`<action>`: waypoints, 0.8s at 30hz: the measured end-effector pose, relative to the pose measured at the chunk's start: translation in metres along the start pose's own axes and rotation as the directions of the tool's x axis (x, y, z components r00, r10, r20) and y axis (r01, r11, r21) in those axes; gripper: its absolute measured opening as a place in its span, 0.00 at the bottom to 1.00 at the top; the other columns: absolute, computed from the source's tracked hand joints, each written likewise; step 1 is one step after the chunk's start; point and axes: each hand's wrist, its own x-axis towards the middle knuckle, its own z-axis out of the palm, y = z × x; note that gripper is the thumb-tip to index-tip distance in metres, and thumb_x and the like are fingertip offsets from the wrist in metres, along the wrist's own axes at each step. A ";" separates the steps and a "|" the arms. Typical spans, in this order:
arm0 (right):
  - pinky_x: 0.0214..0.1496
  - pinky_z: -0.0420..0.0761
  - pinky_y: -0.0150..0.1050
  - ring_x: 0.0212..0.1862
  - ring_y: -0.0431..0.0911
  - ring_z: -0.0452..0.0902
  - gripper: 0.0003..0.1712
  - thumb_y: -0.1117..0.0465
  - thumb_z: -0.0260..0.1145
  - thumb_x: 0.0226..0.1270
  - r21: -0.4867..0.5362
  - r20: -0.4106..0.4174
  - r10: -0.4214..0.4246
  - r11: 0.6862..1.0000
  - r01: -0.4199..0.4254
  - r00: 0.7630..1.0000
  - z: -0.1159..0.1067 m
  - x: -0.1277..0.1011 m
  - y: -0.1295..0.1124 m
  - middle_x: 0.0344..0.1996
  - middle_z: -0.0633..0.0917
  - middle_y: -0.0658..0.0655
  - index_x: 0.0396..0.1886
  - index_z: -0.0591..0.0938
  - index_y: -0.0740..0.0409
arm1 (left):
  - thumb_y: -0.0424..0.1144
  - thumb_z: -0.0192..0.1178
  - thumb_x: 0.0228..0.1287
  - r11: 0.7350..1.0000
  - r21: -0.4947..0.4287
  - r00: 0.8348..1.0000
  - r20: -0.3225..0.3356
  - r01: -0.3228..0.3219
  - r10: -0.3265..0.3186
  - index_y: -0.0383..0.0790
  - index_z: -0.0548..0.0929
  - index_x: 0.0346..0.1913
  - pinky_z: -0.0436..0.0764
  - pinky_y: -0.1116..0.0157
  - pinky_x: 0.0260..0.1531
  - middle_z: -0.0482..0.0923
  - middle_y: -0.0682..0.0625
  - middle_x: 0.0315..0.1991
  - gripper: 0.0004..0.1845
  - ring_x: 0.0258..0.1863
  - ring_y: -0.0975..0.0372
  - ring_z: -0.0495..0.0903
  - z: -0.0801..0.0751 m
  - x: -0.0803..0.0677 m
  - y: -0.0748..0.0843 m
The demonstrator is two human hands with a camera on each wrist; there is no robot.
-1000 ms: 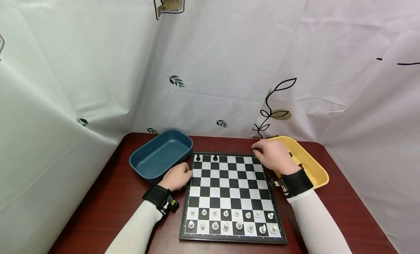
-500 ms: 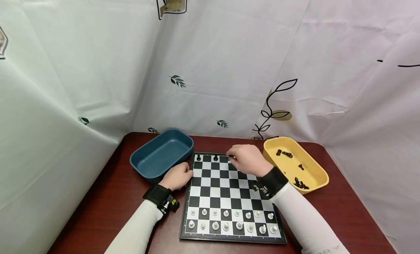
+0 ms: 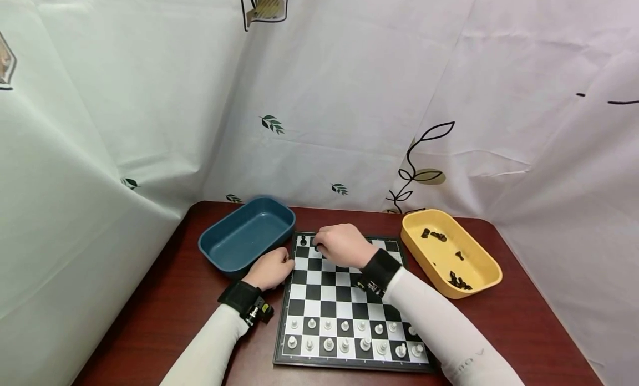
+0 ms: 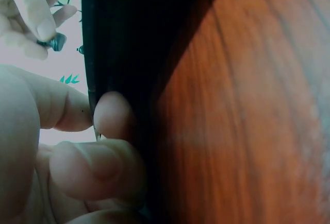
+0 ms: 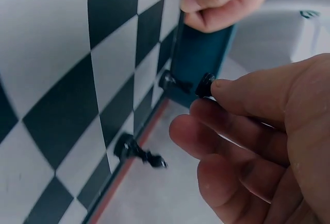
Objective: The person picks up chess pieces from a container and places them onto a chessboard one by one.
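My right hand is over the far left of the chessboard. Its thumb and finger pinch a small black chess piece by its base in the right wrist view. Two black chess pieces stand upright along the far row there: one near the corner and another closer to the camera. The head view shows only the corner one; my right hand covers the other. My left hand grips the board's left edge, its thumb and finger at the black rim in the left wrist view.
Two rows of white chess pieces stand at the board's near side. A yellow tray with several black pieces lies right of the board. A blue tray sits at the left, close to my left hand. White patterned cloth hangs behind the table.
My right hand has travelled left from beside the yellow tray, across the board's far side, carrying the black chess piece. The left hand has stayed at the board's edge.
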 end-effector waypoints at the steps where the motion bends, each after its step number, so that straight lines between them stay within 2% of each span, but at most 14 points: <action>1: 0.41 0.87 0.43 0.40 0.44 0.88 0.08 0.64 0.72 0.78 -0.001 0.001 -0.011 1.000 0.011 1.000 0.002 0.003 -0.001 0.41 0.91 0.50 0.48 0.95 0.51 | 0.45 0.54 0.83 1.000 -0.004 1.000 0.000 -0.001 0.001 0.44 0.77 0.35 0.72 0.59 0.19 0.79 0.50 0.20 0.14 0.14 0.56 0.76 0.000 0.000 0.000; 8: 0.45 0.88 0.44 0.43 0.45 0.90 0.08 0.64 0.72 0.78 0.005 0.022 -0.029 1.000 0.029 0.999 0.014 0.019 -0.003 0.44 0.92 0.51 0.48 0.95 0.51 | 0.45 0.54 0.83 1.000 -0.014 1.000 -0.005 -0.007 0.007 0.44 0.77 0.34 0.72 0.59 0.19 0.79 0.49 0.20 0.15 0.14 0.56 0.75 -0.001 -0.001 0.001; 15: 0.39 0.83 0.41 0.37 0.44 0.86 0.07 0.63 0.72 0.79 -0.004 0.044 -0.046 0.999 0.046 0.998 0.021 0.030 -0.008 0.38 0.90 0.50 0.45 0.94 0.49 | 0.44 0.54 0.83 1.000 -0.017 1.000 -0.006 -0.010 0.010 0.44 0.76 0.33 0.71 0.59 0.18 0.78 0.50 0.19 0.15 0.13 0.57 0.74 -0.001 -0.001 0.001; 24: 0.38 0.85 0.39 0.37 0.43 0.87 0.09 0.63 0.71 0.80 -0.054 0.063 -0.070 0.996 0.074 0.996 0.032 0.037 -0.010 0.39 0.91 0.50 0.46 0.95 0.47 | 0.44 0.54 0.83 0.999 -0.046 1.000 -0.004 -0.016 0.016 0.44 0.77 0.34 0.70 0.59 0.18 0.78 0.50 0.20 0.14 0.14 0.57 0.73 0.000 -0.002 -0.001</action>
